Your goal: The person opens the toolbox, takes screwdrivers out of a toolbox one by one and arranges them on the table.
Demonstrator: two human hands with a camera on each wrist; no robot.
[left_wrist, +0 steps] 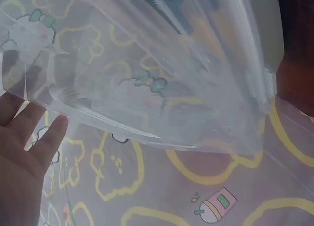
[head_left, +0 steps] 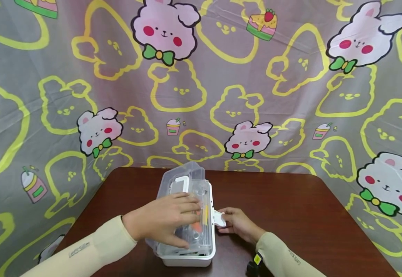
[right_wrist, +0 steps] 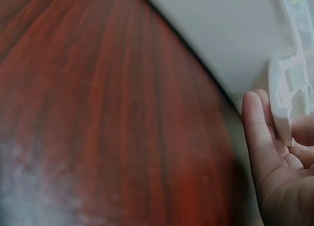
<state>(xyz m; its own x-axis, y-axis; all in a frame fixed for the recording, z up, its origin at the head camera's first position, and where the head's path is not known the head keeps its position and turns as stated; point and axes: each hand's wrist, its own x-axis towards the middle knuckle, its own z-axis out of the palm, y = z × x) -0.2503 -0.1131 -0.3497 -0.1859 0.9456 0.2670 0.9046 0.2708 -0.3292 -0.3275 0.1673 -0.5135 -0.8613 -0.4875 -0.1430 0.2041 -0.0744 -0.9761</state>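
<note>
A storage box with a white base (head_left: 187,261) and a clear plastic lid (head_left: 164,192) stands on the table, in the middle of the head view. The lid carries a white handle (head_left: 183,180) and extends past the base on the left. Orange and yellow things show through the clear plastic. My left hand (head_left: 171,219) lies across the lid, fingers spread and nearly straight; in the left wrist view its fingertips (left_wrist: 61,120) are at the lid's edge. On the box's right side, my right hand (head_left: 237,224) pinches a white latch (right_wrist: 279,96) between thumb and fingers.
The dark reddish-brown table (head_left: 273,200) extends on both sides of the box. A patterned cloth (head_left: 201,96) with rabbits hangs behind it and along the sides. A black device with a yellow mark (head_left: 257,259) is at the right wrist.
</note>
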